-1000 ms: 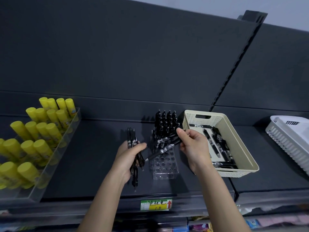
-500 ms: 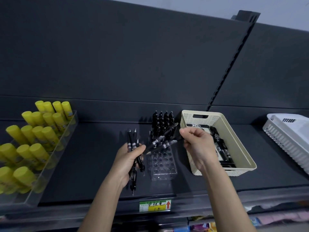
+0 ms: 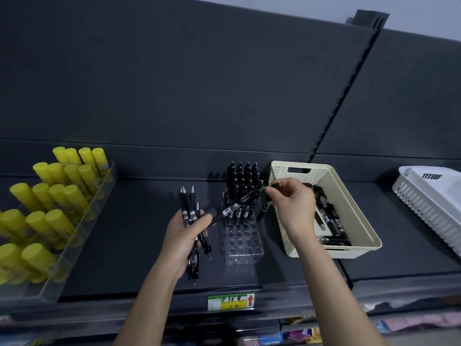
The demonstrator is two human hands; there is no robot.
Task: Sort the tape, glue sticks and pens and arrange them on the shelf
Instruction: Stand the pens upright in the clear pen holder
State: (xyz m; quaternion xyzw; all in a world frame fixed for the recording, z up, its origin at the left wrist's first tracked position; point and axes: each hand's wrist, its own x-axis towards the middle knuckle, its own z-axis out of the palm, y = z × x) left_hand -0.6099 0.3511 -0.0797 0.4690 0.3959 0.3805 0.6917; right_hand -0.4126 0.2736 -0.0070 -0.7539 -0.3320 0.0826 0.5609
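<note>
head view looks down on a dark shelf [image 3: 139, 233] backed by a dark panel [image 3: 174, 83]; left hand [image 3: 182, 238] hovers over the shelf, its fingers [image 3: 203, 219] curled round a bundle of black pens [image 3: 189, 213] whose silver tips point away from the person, while the other ends hang below the palm; right hand [image 3: 294, 211] sits above the left wall of a cream basket [image 3: 349, 193], fingers pinched together on the end of a single pen [image 3: 239, 202]; that pen slants down and left over a clear pen holder [image 3: 243, 245] until its far end meets the left thumb, crossing in front of the standing pens [image 3: 243, 178] that fill the holder's back rows and hiding part of them; a second pen [image 3: 264, 208] angles down from under the right hand into the gap between holder and basket; whether the hand grips it cannot be told; the right wrist covers part of the basket's left wall and some of the loose pens [image 3: 329, 218] lying inside; yellow glue sticks [image 3: 59, 196] stand tilted in a clear tray [image 3: 74, 248] at the left end of the shelf, well apart from the hands; a white basket [image 3: 434, 193] lies at the far right on the neighbouring shelf section; a green and yellow price label [image 3: 231, 301] is fixed to the shelf's front edge below the holder; a slotted upright [image 3: 341, 101] rises behind the cream basket.
</note>
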